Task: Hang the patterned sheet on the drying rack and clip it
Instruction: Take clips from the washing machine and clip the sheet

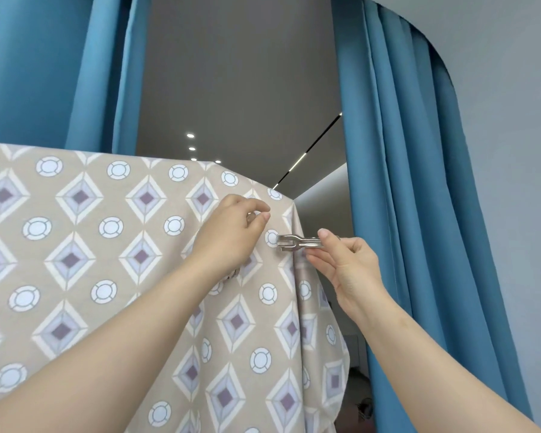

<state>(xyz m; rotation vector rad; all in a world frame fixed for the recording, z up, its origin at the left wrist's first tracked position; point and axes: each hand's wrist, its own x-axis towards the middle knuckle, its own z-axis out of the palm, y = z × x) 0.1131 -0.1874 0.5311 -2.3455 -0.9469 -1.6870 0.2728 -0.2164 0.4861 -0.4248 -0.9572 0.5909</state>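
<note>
The patterned sheet [85, 232], beige with diamonds and circles, hangs draped over a rack that it hides completely. Its right edge falls in folds at the middle of the view. My left hand [231, 232] pinches the sheet's fabric just below the top right corner. My right hand [347, 264] holds a metal clip [294, 242] by its tail, thumb above and fingers below. The clip's jaws sit at the sheet's right edge, touching a white circle in the pattern.
Blue curtains hang at the upper left [60, 67] and along the right [419, 198], close behind the sheet's edge. Between them shows a grey ceiling [238, 89] with small lights.
</note>
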